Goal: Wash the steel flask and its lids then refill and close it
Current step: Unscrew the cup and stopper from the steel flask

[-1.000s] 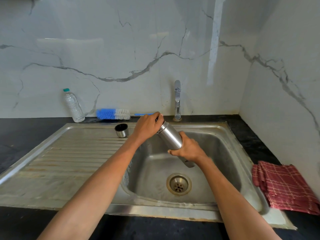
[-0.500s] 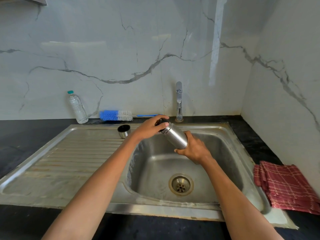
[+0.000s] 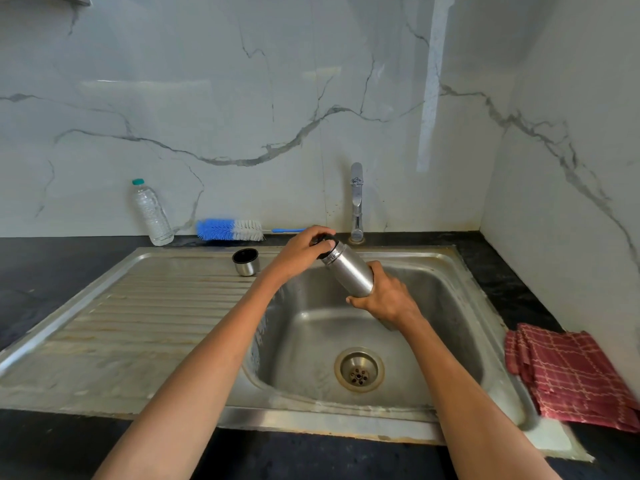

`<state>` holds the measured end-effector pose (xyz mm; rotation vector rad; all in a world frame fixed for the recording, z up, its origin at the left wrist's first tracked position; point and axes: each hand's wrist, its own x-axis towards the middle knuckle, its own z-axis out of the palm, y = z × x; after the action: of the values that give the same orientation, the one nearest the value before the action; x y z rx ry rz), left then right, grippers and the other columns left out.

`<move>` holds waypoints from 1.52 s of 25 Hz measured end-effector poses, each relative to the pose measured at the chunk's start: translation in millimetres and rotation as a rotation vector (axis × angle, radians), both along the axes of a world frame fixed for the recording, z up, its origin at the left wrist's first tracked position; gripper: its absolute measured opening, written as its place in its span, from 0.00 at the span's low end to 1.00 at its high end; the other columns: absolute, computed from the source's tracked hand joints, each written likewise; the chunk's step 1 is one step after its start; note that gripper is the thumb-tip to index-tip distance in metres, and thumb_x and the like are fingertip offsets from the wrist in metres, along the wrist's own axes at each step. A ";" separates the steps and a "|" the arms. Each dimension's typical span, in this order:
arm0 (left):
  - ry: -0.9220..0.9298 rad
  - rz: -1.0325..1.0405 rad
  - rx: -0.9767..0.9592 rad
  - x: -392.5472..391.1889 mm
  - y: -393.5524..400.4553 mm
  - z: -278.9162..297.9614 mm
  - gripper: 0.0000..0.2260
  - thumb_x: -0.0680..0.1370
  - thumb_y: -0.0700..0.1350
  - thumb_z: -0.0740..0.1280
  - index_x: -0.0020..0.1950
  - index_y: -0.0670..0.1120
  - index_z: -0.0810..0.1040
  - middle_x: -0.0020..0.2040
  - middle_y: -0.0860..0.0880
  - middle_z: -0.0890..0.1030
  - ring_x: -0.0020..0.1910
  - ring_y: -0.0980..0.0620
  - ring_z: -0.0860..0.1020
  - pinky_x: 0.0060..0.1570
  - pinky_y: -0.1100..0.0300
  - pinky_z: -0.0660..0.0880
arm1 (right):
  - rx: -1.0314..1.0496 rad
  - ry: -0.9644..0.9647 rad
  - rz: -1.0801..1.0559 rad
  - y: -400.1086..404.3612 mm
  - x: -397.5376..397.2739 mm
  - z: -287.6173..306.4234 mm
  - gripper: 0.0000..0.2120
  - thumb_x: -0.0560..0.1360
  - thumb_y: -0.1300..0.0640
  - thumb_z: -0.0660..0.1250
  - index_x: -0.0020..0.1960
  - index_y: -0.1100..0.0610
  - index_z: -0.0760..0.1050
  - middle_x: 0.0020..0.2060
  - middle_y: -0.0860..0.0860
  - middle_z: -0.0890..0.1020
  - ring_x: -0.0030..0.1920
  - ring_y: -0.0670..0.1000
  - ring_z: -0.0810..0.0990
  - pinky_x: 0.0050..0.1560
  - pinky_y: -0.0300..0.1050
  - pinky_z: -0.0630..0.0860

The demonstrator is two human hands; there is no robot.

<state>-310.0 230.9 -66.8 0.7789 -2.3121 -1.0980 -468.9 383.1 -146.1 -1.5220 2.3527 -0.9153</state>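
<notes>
Flask (image 3: 349,271) tilted over sink (image 3: 433,258), hands gripping

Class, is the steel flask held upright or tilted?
Tilted: the flask leans over the sink, its neck up-left in the left hand.

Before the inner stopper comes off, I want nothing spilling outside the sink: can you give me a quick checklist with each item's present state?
1. Flask held firmly: ok. The right hand wraps the steel flask round its lower body.
2. Grip on the stopper: ok. The left hand pinches the black inner lid at the flask's mouth.
3. Flask over the basin: ok. It is tilted above the sink, mouth toward the tap.
4. Outer cap out of the way: ok. The steel cap stands on the drainboard, apart from both hands.
5. Stopper loosened: cannot tell.
6. Tap off: ok, no water is seen running.
</notes>
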 end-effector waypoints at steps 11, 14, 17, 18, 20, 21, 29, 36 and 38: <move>0.118 -0.045 0.100 2.8 6.1 3.4 0.16 0.82 0.42 0.68 0.70 0.50 0.78 0.64 0.50 0.80 0.59 0.59 0.79 0.64 0.60 0.75 | 0.012 0.012 -0.018 -2.0 -1.7 -1.3 0.40 0.68 0.39 0.78 0.71 0.47 0.61 0.60 0.52 0.76 0.53 0.54 0.78 0.51 0.51 0.82; 0.141 -0.071 0.089 6.3 -3.2 1.6 0.12 0.81 0.42 0.71 0.64 0.50 0.83 0.59 0.51 0.84 0.58 0.57 0.81 0.60 0.63 0.77 | 0.020 0.008 -0.021 -1.9 -2.4 -1.9 0.40 0.67 0.39 0.78 0.70 0.46 0.60 0.60 0.52 0.76 0.53 0.54 0.79 0.52 0.53 0.82; 0.174 0.096 0.079 0.6 -2.7 -0.1 0.12 0.78 0.53 0.74 0.58 0.49 0.85 0.53 0.50 0.86 0.55 0.51 0.83 0.49 0.59 0.82 | 0.023 0.026 -0.013 -2.7 -0.1 -0.4 0.40 0.67 0.39 0.78 0.70 0.46 0.60 0.60 0.52 0.77 0.53 0.55 0.79 0.53 0.54 0.82; 0.170 0.146 0.093 -1.9 -0.1 0.5 0.15 0.78 0.57 0.73 0.58 0.49 0.85 0.53 0.50 0.85 0.55 0.50 0.83 0.44 0.59 0.83 | 0.027 0.030 -0.012 -2.6 -0.2 -0.4 0.40 0.67 0.39 0.78 0.70 0.46 0.60 0.60 0.52 0.77 0.54 0.55 0.79 0.53 0.55 0.82; 0.123 0.155 0.118 -5.3 4.4 -0.7 0.21 0.80 0.62 0.68 0.66 0.49 0.81 0.59 0.51 0.83 0.59 0.51 0.81 0.50 0.58 0.82 | 0.034 0.028 -0.015 -1.8 -0.7 0.0 0.40 0.67 0.39 0.78 0.70 0.46 0.60 0.60 0.52 0.77 0.54 0.55 0.79 0.53 0.54 0.82; 0.109 0.112 0.135 -5.6 5.5 -1.8 0.22 0.81 0.60 0.66 0.72 0.51 0.77 0.63 0.53 0.79 0.64 0.53 0.78 0.58 0.59 0.78 | 0.034 0.028 -0.017 -1.7 -0.8 -0.2 0.40 0.67 0.38 0.77 0.70 0.46 0.60 0.60 0.52 0.77 0.54 0.55 0.79 0.52 0.54 0.82; 0.191 -0.001 0.115 7.5 -0.4 0.9 0.12 0.81 0.46 0.71 0.65 0.51 0.82 0.56 0.53 0.84 0.57 0.55 0.81 0.50 0.67 0.78 | 0.027 0.007 -0.023 -2.5 -2.6 -2.0 0.41 0.67 0.38 0.78 0.71 0.46 0.60 0.60 0.52 0.77 0.53 0.54 0.79 0.51 0.52 0.82; 0.171 -0.110 0.171 6.1 -4.9 -7.0 0.22 0.79 0.38 0.71 0.71 0.54 0.78 0.66 0.52 0.80 0.64 0.58 0.78 0.65 0.63 0.74 | 0.040 0.008 -0.010 -2.5 -2.6 -1.7 0.40 0.68 0.39 0.78 0.71 0.47 0.60 0.60 0.53 0.77 0.51 0.52 0.77 0.48 0.47 0.78; 0.203 -0.082 0.171 7.4 -3.6 -3.8 0.18 0.79 0.40 0.73 0.68 0.51 0.81 0.61 0.51 0.83 0.59 0.57 0.80 0.59 0.64 0.78 | 0.035 0.003 -0.010 -2.6 -2.6 -1.8 0.40 0.68 0.40 0.78 0.71 0.47 0.60 0.60 0.53 0.76 0.51 0.52 0.77 0.48 0.47 0.79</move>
<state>-302.6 227.3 -70.7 0.6066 -2.1174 -1.3590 -471.5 380.6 -147.9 -1.5013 2.3681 -0.8702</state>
